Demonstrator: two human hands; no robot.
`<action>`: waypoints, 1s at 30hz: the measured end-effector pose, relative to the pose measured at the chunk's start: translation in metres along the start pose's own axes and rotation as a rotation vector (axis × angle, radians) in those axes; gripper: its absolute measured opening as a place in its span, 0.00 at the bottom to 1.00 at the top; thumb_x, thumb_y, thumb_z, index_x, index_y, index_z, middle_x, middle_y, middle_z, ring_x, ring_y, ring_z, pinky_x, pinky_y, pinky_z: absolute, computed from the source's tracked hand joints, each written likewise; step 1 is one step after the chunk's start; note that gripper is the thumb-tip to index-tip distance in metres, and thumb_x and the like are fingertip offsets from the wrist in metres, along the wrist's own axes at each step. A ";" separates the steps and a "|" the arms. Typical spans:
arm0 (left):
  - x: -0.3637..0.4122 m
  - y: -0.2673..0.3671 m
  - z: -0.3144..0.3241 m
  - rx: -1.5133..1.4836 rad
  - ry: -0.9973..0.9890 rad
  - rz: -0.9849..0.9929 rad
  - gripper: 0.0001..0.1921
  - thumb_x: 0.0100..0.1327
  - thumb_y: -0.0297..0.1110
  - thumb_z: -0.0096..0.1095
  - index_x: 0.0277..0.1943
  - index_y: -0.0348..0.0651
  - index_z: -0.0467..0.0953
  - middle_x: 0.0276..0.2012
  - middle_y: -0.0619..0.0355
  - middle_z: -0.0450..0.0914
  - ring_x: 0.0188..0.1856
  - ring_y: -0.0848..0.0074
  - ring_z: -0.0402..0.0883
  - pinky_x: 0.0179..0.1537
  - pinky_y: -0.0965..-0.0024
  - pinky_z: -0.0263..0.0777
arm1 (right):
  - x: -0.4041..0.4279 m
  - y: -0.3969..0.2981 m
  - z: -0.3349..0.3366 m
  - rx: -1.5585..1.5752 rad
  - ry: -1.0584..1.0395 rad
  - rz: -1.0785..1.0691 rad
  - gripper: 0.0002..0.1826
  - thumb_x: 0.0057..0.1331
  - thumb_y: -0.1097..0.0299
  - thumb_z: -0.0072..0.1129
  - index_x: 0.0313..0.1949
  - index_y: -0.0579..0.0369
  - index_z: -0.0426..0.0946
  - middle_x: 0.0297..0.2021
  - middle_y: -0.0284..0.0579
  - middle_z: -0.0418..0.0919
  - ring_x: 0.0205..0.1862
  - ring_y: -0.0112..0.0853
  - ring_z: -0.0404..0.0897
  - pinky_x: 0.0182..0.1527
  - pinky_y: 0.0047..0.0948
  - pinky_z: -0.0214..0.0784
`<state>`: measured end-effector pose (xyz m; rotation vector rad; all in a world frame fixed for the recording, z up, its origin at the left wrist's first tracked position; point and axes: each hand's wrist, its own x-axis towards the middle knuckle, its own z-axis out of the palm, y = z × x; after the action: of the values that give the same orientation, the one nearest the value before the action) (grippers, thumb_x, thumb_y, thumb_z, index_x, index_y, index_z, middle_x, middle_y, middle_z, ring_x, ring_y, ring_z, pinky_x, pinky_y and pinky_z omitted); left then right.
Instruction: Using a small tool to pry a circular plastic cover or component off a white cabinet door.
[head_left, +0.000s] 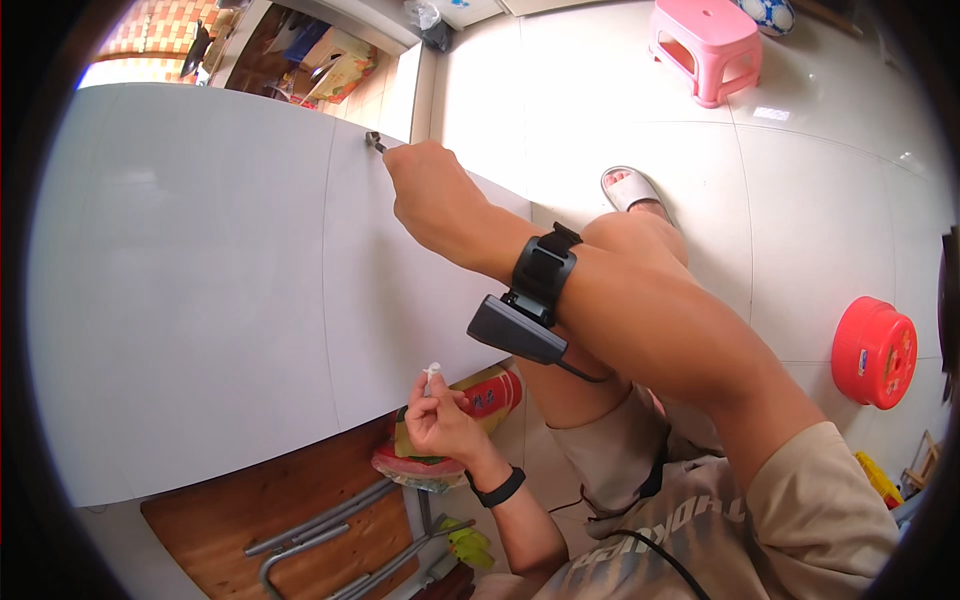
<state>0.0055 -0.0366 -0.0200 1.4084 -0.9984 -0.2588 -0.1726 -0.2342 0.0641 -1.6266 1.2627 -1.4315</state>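
Note:
My right hand (431, 184) reaches across to the upper part of a white wall (217, 270) that has thin seams. It grips the handle of a small hammer (373, 140); most of the handle is hidden in the fist. The hammer's metal head shows close to the wall's edge by the doorway, but I cannot tell whether it touches. Lower down, my left hand (442, 424) pinches a small white plastic piece (433, 370), perhaps a cable clip, between thumb and finger. That hand is near the wall's lower edge, palm partly turned up. A black device is strapped to my right forearm.
Below the wall lean a wooden board (225, 517) and grey metal tube legs (330, 517). Behind my left hand sits a red package (491, 397) bearing writing. A pink plastic stool (705, 37), a ball (769, 15) and a red stool (874, 352) are on the tiled floor (810, 202).

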 end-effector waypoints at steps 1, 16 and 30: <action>0.002 0.003 0.002 0.001 0.006 0.009 0.14 0.64 0.18 0.69 0.29 0.37 0.68 0.47 0.38 0.84 0.18 0.80 0.75 0.18 0.81 0.68 | 0.000 0.001 -0.001 -0.018 -0.039 0.024 0.03 0.57 0.87 0.49 0.29 0.75 0.73 0.28 0.71 0.78 0.34 0.63 0.81 0.37 0.50 0.76; 0.114 0.077 0.104 0.256 -0.205 0.503 0.10 0.62 0.18 0.70 0.26 0.34 0.76 0.40 0.50 0.89 0.21 0.80 0.76 0.20 0.78 0.69 | -0.039 0.011 -0.025 -0.131 -0.293 0.030 0.06 0.56 0.85 0.55 0.34 0.69 0.78 0.32 0.66 0.82 0.37 0.59 0.84 0.38 0.48 0.78; 0.202 0.055 0.213 1.117 -0.543 0.847 0.04 0.60 0.22 0.60 0.33 0.41 0.80 0.28 0.48 0.84 0.33 0.50 0.84 0.34 0.53 0.76 | -0.040 0.002 -0.028 -0.201 -0.426 0.024 0.05 0.52 0.85 0.58 0.30 0.66 0.78 0.29 0.60 0.82 0.33 0.54 0.85 0.34 0.44 0.79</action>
<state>-0.0470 -0.3119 0.0835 1.7261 -2.2994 0.6957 -0.1984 -0.1939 0.0532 -1.9150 1.1945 -0.8965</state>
